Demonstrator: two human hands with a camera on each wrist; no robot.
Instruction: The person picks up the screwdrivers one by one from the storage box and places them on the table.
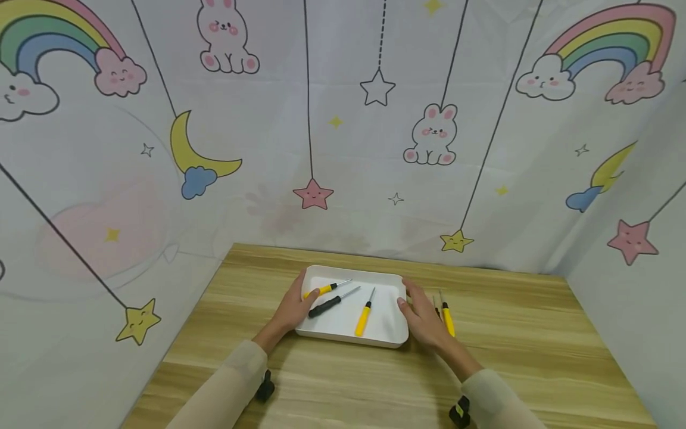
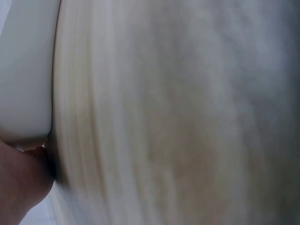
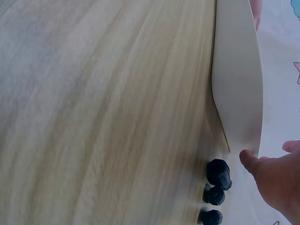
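Beyond both hands, a white cloth backdrop printed with rainbows, rabbits and stars (image 1: 354, 149) is hanging. Beneath them, a light-brown wood-grain desk (image 1: 354, 381) is spreading out. Between the hands, a shallow white rectangular tray with rounded corners (image 1: 343, 323) is lying level, apparently resting on the desk. Key relation: its long axis is running from left hand to right hand; neither is nearer, each touching one short end.

Left hand (image 1: 293, 308): gripping the left end, thumb lapping over the rim. Right hand (image 1: 426, 322): gripping the right end, thumb likewise at the rim.

Screwdrivers, inside tray: a yellow-handled one with black collar (image 1: 321, 291) is lying beside the left thumb; a black-handled one (image 1: 323, 307) is lying just nearer the body; a second yellow-handled one (image 1: 362, 320) is lying between the hands, shaft pointing away.

Just outside the right hand, a third yellow-handled screwdriver (image 1: 448, 322) is lying beside a dark tool, partly hidden. Right wrist view: three dark rounded ends (image 3: 215, 195) are showing near that hand; cannot tell whose.
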